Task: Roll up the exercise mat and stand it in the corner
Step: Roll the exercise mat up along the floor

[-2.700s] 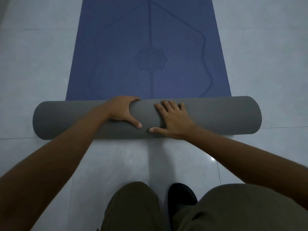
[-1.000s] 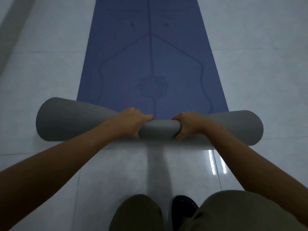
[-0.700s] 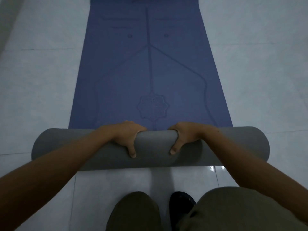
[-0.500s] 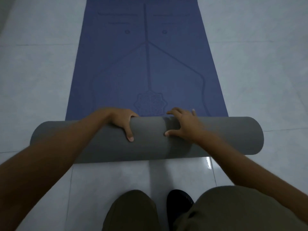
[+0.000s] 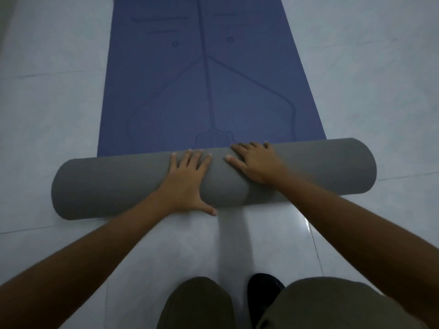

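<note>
The exercise mat is partly rolled. Its grey roll (image 5: 107, 186) lies crosswise on the floor in front of me, and its blue flat part (image 5: 209, 79), with line markings, stretches away toward the top of the view. My left hand (image 5: 187, 184) lies flat on the middle of the roll, fingers spread, thumb low at the roll's near edge. My right hand (image 5: 256, 162) presses flat on top of the roll just to the right, fingers reaching its far edge. Neither hand grips anything.
Pale glossy floor tiles (image 5: 59, 103) surround the mat on both sides. My knees in olive trousers (image 5: 320, 305) and a dark shoe (image 5: 263, 288) sit at the bottom of the view. A wall base shows at the top left corner (image 5: 6, 24).
Both hands went from curling over the roll to lying flat on top of it. The roll has advanced over the star emblem, covering more of the blue surface.
</note>
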Action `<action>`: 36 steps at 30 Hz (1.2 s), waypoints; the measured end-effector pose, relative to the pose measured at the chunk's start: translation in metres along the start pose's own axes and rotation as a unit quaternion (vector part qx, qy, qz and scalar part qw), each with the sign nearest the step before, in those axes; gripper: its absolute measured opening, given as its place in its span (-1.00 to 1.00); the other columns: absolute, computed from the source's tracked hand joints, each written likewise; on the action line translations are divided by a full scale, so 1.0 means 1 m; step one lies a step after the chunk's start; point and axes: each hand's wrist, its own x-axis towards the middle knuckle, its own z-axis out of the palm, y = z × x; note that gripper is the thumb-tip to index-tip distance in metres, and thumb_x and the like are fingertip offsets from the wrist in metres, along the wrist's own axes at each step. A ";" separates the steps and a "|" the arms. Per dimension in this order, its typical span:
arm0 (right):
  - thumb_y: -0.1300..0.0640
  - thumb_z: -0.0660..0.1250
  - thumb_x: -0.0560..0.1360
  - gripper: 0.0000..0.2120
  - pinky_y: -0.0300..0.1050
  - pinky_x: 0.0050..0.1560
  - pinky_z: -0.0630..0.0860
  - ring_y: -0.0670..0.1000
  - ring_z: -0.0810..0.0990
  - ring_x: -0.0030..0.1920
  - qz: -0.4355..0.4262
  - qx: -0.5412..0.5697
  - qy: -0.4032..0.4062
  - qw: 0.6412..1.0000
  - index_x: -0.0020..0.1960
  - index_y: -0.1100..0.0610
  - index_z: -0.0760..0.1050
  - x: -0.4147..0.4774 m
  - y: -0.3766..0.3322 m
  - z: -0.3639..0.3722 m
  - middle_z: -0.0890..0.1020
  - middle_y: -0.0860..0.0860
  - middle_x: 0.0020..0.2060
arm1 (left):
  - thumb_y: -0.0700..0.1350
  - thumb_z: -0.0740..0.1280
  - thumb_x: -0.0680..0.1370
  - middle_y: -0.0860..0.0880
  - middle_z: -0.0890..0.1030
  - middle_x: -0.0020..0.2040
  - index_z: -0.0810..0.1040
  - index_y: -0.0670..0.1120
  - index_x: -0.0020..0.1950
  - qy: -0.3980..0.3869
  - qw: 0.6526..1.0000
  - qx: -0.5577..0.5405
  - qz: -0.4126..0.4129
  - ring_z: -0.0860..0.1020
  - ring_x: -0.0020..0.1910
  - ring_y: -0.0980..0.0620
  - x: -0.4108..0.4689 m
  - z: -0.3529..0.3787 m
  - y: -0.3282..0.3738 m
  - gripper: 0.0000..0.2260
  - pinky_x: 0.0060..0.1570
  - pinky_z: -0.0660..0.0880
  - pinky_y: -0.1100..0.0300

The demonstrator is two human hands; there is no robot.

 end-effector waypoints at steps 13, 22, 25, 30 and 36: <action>-0.62 0.37 0.04 0.37 0.54 0.44 -0.14 0.29 -0.17 0.59 -0.134 -0.120 -0.171 0.969 0.58 -0.18 -0.31 -0.009 0.028 -0.030 -0.13 0.07 0.63 | 0.26 0.54 0.14 -0.22 0.44 0.40 0.27 -0.06 0.52 0.119 0.992 0.040 -0.025 0.42 0.37 -0.28 0.005 0.026 0.008 0.03 0.29 0.31 -0.34; -0.23 0.58 0.14 0.14 0.14 0.33 0.40 0.18 0.49 0.33 -0.147 -0.112 -0.193 0.964 0.57 -0.13 0.05 -0.023 0.000 -0.042 0.42 0.04 0.45 | 0.20 0.48 0.22 -0.08 0.63 0.23 0.43 0.00 0.44 0.113 0.993 -0.016 -0.018 0.60 0.17 -0.14 -0.024 0.007 0.002 -0.19 0.17 0.43 -0.14; -0.21 0.61 0.20 0.11 0.05 0.32 0.39 0.15 0.49 0.33 -0.153 -0.083 -0.281 0.944 0.58 -0.15 0.06 -0.033 -0.027 -0.050 0.47 0.05 0.41 | 0.25 0.45 0.23 -0.02 0.63 0.25 0.36 0.03 0.51 0.034 0.996 -0.077 0.009 0.61 0.15 -0.05 -0.057 -0.005 -0.009 -0.13 0.20 0.48 0.00; -0.14 0.64 0.24 0.10 0.10 0.44 0.28 0.09 0.36 0.45 -0.134 0.004 -0.377 0.916 0.58 -0.15 0.04 -0.041 -0.038 -0.040 0.35 -0.01 0.49 | 0.30 0.55 0.21 0.03 0.60 0.26 0.28 0.15 0.52 -0.102 0.990 -0.086 0.042 0.57 0.16 0.01 -0.066 -0.029 -0.013 -0.06 0.16 0.46 0.12; -0.29 0.35 0.33 0.03 0.52 0.45 -0.15 0.14 0.00 0.60 -0.088 -0.017 -0.101 0.991 0.61 -0.19 -0.17 -0.052 -0.031 -0.039 0.01 0.04 0.63 | 0.29 0.64 0.07 0.09 0.59 0.29 0.45 0.16 0.38 -0.181 0.974 -0.134 0.024 0.54 0.23 -0.02 0.012 -0.062 -0.045 -0.09 0.22 0.46 0.08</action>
